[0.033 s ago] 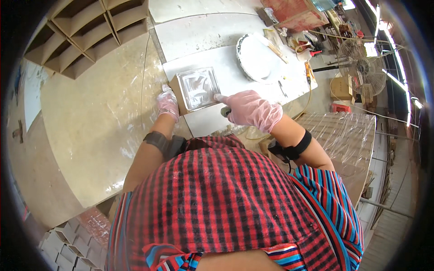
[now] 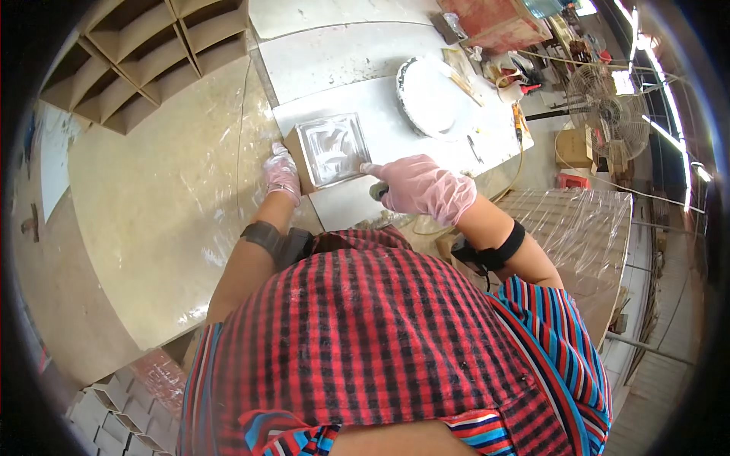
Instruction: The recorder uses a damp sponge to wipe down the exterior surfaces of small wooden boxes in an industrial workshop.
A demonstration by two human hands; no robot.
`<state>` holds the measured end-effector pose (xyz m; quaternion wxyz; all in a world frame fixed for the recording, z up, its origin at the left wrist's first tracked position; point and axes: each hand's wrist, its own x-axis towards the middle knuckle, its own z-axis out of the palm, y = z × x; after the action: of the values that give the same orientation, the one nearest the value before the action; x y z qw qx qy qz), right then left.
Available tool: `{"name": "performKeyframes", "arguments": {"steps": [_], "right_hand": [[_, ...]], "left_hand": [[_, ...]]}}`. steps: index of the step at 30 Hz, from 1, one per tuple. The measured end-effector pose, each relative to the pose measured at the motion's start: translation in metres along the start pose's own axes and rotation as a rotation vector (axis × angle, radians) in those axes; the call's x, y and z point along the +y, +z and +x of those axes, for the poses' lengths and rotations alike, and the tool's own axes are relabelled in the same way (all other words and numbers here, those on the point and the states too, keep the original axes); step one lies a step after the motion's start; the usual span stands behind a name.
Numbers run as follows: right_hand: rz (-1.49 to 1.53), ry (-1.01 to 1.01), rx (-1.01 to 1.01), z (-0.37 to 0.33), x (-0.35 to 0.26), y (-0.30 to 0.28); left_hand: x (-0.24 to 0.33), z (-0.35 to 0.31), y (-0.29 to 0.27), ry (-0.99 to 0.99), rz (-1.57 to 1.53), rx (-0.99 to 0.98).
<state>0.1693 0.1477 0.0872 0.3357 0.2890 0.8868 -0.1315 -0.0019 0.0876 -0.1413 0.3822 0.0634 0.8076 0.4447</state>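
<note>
A small brown cardboard box [image 2: 332,150] sits on the white work surface in front of me, its greyish top streaked with white smears. My left hand [image 2: 281,171], in a pinkish see-through glove with white residue on the fingers, grips the box's left side. At the opposite side is my right hand [image 2: 422,186], gloved the same way. Its index finger stretches to the box's right edge, while the other fingers curl round a dark greenish rounded thing [image 2: 378,190]. Most of that thing is hidden by the hand, so its kind cannot be made out.
A round white tub [image 2: 403,95] with a dark-spotted rim stands beyond the box, a flat wooden stick [image 2: 465,87] by it. A thin tool [image 2: 475,150] lies to the right. Brown divided compartments [image 2: 144,53] stand far left; a fan [image 2: 608,110] and plastic-wrapped stack [image 2: 566,228] are right.
</note>
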Motion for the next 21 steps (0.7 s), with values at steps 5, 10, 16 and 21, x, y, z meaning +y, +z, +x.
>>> {"name": "performKeyframes", "arguments": {"steps": [5, 10, 16, 21], "right_hand": [[0.140, -0.035, 0.041, 0.004, 0.003, 0.008], [0.121, -0.025, 0.077, -0.003, -0.013, 0.005], [0.383, -0.106, 0.051, 0.004, -0.044, 0.005], [0.315, -0.129, 0.054, 0.002, -0.049, 0.007]], "left_hand": [[0.013, -0.014, -0.008, -0.053, -0.038, -0.007], [-0.030, 0.025, 0.003, 0.086, -0.028, -0.074], [-0.022, 0.020, 0.002, -0.019, -0.152, -0.055], [0.007, -0.005, -0.004, 0.001, 0.069, 0.040]]}}
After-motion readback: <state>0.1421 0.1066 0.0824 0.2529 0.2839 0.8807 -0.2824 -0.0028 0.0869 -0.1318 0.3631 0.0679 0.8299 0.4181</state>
